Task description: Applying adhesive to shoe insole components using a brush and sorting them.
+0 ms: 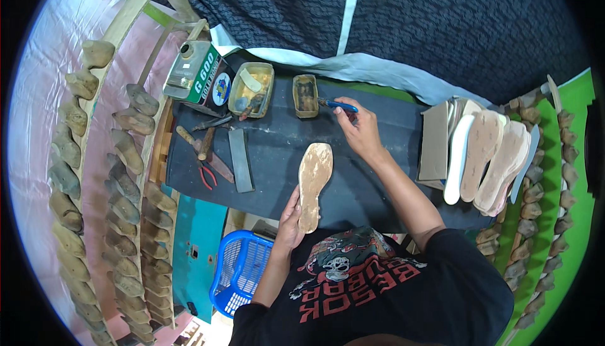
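Note:
My left hand (289, 223) is closed on the narrow end of a tan shoe insole (316, 171), its pale face mottled with patches. The insole is held up over the near edge of the table, wide end pointing away from me. Farther off and to the right, my right hand (363, 130) pinches a brush (344, 106) by its blue handle. The brush's dark tip points left, close to the right rim of a small rectangular tub (306, 115) stained brown inside. Whether the tip touches that rim I cannot tell.
At the back left stand a metal can (192, 72) and a yellowish tub (254, 116). Red-handled pliers (207, 177) and a grey flat bar (240, 160) lie nearer. Stacked insoles (482, 154) fill the right side. Racks of shoe lasts (126, 185) flank the table; a blue plastic basket (236, 270) sits below.

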A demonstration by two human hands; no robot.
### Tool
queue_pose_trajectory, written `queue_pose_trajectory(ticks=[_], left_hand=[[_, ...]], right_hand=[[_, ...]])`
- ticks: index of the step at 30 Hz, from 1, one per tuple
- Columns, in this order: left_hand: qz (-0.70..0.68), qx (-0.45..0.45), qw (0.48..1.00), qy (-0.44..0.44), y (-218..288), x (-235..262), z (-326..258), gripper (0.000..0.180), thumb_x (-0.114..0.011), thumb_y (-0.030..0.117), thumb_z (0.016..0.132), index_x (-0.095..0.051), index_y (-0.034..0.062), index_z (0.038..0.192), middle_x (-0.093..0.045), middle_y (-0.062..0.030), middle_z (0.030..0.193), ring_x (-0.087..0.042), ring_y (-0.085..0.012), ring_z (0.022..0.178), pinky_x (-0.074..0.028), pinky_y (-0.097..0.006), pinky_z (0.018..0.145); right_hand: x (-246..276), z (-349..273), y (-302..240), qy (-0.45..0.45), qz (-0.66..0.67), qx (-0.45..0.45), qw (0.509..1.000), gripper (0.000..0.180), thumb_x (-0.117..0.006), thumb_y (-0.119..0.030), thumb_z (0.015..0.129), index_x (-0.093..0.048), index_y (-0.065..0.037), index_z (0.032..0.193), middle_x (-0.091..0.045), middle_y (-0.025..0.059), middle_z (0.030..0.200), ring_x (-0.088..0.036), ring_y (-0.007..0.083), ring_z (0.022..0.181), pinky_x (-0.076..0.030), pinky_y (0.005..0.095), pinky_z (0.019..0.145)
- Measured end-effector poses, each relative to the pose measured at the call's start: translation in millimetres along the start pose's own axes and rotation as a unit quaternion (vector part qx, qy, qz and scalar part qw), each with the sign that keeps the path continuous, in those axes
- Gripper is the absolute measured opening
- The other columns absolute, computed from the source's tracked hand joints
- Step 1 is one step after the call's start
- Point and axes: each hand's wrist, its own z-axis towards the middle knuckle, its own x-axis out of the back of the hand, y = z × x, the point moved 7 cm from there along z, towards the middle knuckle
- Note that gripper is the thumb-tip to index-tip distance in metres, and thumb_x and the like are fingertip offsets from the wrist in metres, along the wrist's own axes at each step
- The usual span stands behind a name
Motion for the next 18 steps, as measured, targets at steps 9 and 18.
queue_pose_trajectory(ticks=[9,18], left_hand=[[-0.006,0.029,1.0,0.0,35,37,19,0.067,-0.053,0.023,0.103,-0.019,0.0117,0.16,-0.046,-0.013,0.149,-0.063,-0.0263,0.113,-0.056,-0.043,0.091],[0.0,0.055,0.998,-0.008,42,42,40,0.065,-0.053,0.024,0.104,-0.021,0.011,0.159,-0.049,-0.0138,0.146,-0.063,-0.0265,0.11,-0.057,-0.041,0.088]], right_hand=[[-73,37,26,-0.094,-0.117,-0.03,0.988,0.03,-0.064,-0.016,0.094,-0.067,0.006,0.114,-0.07,0.0235,0.093,-0.067,0.0263,0.069,-0.053,0.0368,0.067],[-66,39,17,-0.036,-0.065,-0.037,0.997,0.025,-0.059,-0.016,0.098,-0.064,0.004,0.113,-0.066,0.0135,0.075,-0.058,0.014,0.063,-0.048,0.0315,0.061]])
